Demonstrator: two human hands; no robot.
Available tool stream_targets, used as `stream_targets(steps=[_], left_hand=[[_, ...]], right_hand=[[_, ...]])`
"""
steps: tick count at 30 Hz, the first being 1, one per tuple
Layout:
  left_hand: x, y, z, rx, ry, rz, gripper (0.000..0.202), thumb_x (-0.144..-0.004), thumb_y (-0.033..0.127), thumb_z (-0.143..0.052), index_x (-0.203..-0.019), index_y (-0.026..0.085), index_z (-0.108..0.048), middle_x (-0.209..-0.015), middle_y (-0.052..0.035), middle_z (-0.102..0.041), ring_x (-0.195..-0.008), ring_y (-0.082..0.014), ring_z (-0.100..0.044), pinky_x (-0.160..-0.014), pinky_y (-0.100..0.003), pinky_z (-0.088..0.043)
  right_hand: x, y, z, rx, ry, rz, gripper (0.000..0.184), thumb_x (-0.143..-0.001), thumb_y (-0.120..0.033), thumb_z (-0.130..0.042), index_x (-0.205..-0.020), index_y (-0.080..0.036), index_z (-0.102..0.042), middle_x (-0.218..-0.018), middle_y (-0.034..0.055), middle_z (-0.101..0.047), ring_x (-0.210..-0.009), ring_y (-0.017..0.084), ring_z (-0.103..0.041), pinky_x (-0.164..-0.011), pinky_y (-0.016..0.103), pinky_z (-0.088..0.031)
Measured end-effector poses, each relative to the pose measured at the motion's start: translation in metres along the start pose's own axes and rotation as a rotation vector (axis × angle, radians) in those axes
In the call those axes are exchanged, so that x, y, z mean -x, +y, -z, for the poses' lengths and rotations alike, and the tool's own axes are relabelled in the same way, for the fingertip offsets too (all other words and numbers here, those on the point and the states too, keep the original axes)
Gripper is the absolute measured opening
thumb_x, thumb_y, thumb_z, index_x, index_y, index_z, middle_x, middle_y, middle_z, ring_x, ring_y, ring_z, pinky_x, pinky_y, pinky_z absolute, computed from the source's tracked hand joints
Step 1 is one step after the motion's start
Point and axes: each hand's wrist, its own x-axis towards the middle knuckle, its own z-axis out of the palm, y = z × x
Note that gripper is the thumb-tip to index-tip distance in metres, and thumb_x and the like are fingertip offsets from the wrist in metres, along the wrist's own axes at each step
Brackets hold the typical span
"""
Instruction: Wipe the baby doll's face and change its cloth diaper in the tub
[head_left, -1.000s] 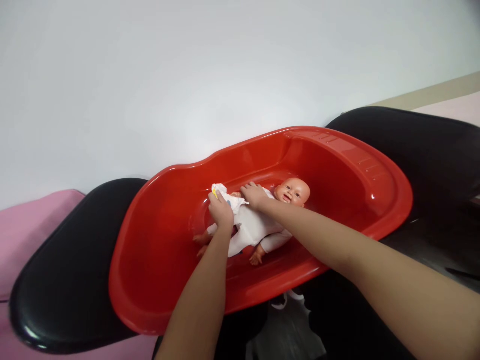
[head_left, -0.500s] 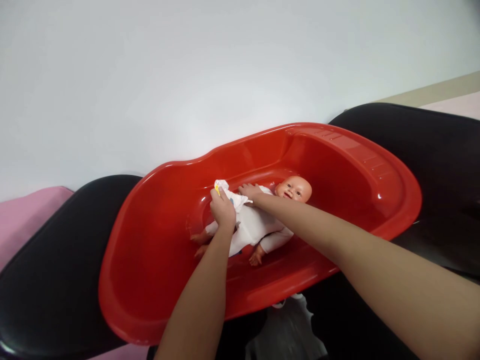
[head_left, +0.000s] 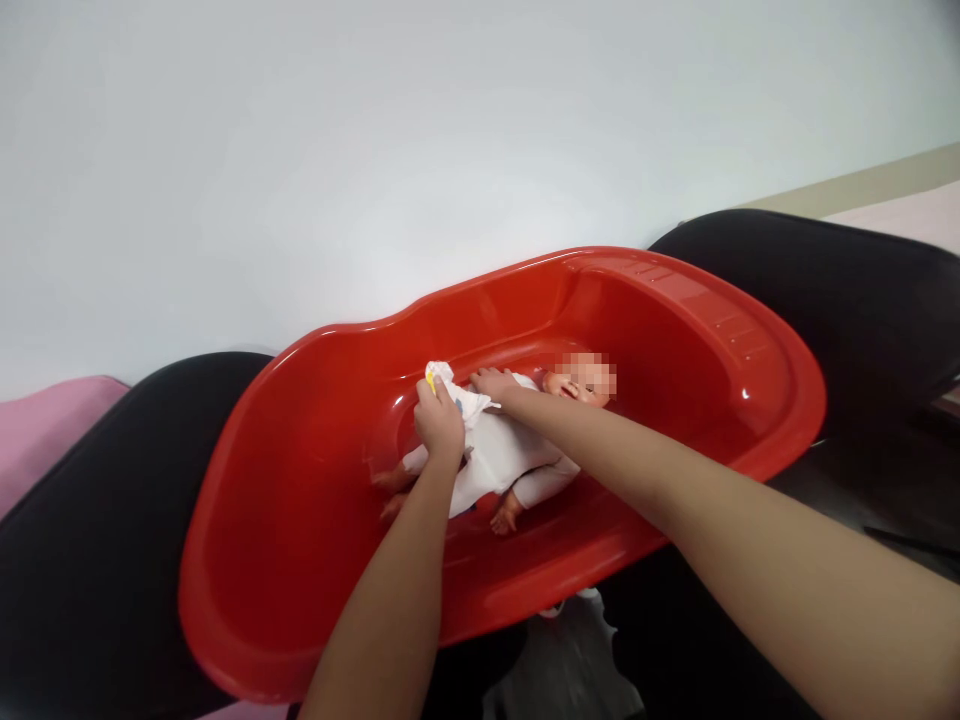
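A baby doll (head_left: 499, 450) in a white long-sleeved outfit lies on its back in a red plastic baby bath (head_left: 277, 480), head to the right and feet to the left. My left hand (head_left: 440, 415) is closed on a white cloth (head_left: 471, 402) with yellow and blue marks, raised over the doll's lower body. Whether this cloth belongs to the outfit cannot be made out. My right hand (head_left: 496, 386) reaches across the doll's chest and is closed over its far side, fingers bent; the far arm is hidden beneath it. The doll's near hand (head_left: 508, 514) rests on the tub floor.
The tub is propped between black padded seats (head_left: 112, 520), with another black seat (head_left: 825, 290) at the right. A pale wall (head_left: 375, 150) rises directly behind. Pink surfaces (head_left: 60, 420) show at the left, and my dark-clothed legs (head_left: 675, 640) are below the near rim.
The whole view has shifted slightly, so the tub and doll appear a little further left. Both hands keep nearly the same hold and place on the doll and cloth.
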Motion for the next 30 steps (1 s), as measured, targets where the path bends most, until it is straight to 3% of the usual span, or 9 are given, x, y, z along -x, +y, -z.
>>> stream_targets(steps=[4,9,14,17,19,21,23,27,30], left_hand=[[0.001,0.005,0.004,0.091,0.009,-0.008,0.034,-0.106,0.049,-0.035,-0.089,0.024,-0.049,-0.08,-0.003,-0.062,-0.068,-0.0172,-0.055,-0.063,-0.027,-0.034],[0.01,0.032,0.017,0.302,-0.019,-0.095,0.04,-0.106,0.054,-0.034,-0.089,0.023,-0.053,-0.081,-0.0017,-0.062,-0.071,-0.0164,-0.056,-0.065,-0.026,-0.04],[0.026,0.06,0.026,0.396,-0.197,-0.384,0.041,-0.107,0.047,-0.036,-0.106,0.019,-0.067,-0.102,-0.0077,-0.069,-0.096,-0.0202,-0.064,-0.087,-0.031,-0.048],[0.034,0.063,0.021,0.323,-0.357,-0.607,0.041,-0.107,0.04,-0.035,-0.13,0.022,-0.065,-0.123,-0.0099,-0.068,-0.118,-0.0235,-0.06,-0.103,-0.038,-0.045],[0.036,0.059,0.014,0.261,-0.417,-0.706,0.044,-0.107,0.037,-0.035,-0.143,0.024,-0.058,-0.138,-0.0101,-0.062,-0.131,-0.025,-0.054,-0.112,-0.043,-0.04],[0.036,0.053,0.008,0.241,-0.438,-0.706,0.048,-0.107,0.036,-0.035,-0.151,0.025,-0.05,-0.149,-0.0099,-0.056,-0.14,-0.025,-0.047,-0.118,-0.045,-0.035],[0.035,0.048,0.004,0.234,-0.447,-0.631,0.05,-0.107,0.037,-0.037,-0.155,0.026,-0.043,-0.155,-0.0096,-0.05,-0.145,-0.0248,-0.044,-0.121,-0.047,-0.032],[0.04,0.05,0.006,0.232,-0.467,-0.511,0.062,-0.103,0.038,-0.048,-0.162,0.028,-0.029,-0.164,-0.0091,-0.038,-0.151,-0.0267,-0.036,-0.124,-0.05,-0.029],[0.045,0.071,0.02,0.29,-0.478,-0.459,0.068,-0.099,0.037,-0.056,-0.161,0.027,-0.03,-0.165,-0.0105,-0.037,-0.152,-0.0286,-0.035,-0.124,-0.049,-0.029]], right_hand=[[-0.002,-0.004,0.02,0.014,-0.016,0.061,0.054,-0.083,-0.036,-0.072,-0.13,-0.01,-0.063,-0.137,0.0255,-0.06,-0.126,0.037,-0.055,-0.108,0.053,-0.039],[0.05,-0.012,0.075,-0.439,-0.02,0.253,0.072,-0.086,-0.041,-0.073,-0.149,-0.021,-0.046,-0.152,0.0147,-0.051,-0.131,0.028,-0.055,-0.108,0.043,-0.047],[0.105,-0.009,0.106,-0.689,-0.171,0.293,0.078,-0.082,-0.046,-0.078,-0.149,-0.022,-0.046,-0.139,0.013,-0.062,-0.123,0.024,-0.061,-0.106,0.042,-0.05],[0.11,0.0,0.107,-0.721,-0.211,0.288,0.075,-0.078,-0.045,-0.082,-0.141,-0.019,-0.054,-0.128,0.0108,-0.068,-0.112,0.023,-0.065,-0.099,0.038,-0.053],[0.107,0.004,0.107,-0.668,-0.206,0.275,0.06,-0.076,-0.047,-0.083,-0.125,-0.016,-0.065,-0.113,0.0081,-0.073,-0.1,0.022,-0.067,-0.091,0.035,-0.054],[0.101,0.006,0.107,-0.61,-0.147,0.238,0.046,-0.079,-0.052,-0.079,-0.104,-0.015,-0.071,-0.096,0.0059,-0.074,-0.089,0.02,-0.066,-0.082,0.032,-0.054],[0.096,0.007,0.106,-0.645,-0.068,0.194,0.043,-0.083,-0.057,-0.072,-0.091,-0.015,-0.071,-0.088,0.0048,-0.072,-0.081,0.018,-0.063,-0.076,0.031,-0.052],[0.094,0.005,0.108,-1.01,0.086,0.079,0.041,-0.086,-0.057,-0.07,-0.093,-0.017,-0.067,-0.084,0.0034,-0.071,-0.071,0.016,-0.061,-0.068,0.029,-0.052],[0.11,-0.008,0.126,-1.348,0.134,0.066,0.033,-0.088,-0.048,-0.069,-0.099,-0.017,-0.066,-0.082,0.0037,-0.071,-0.071,0.017,-0.064,-0.074,0.031,-0.056]])
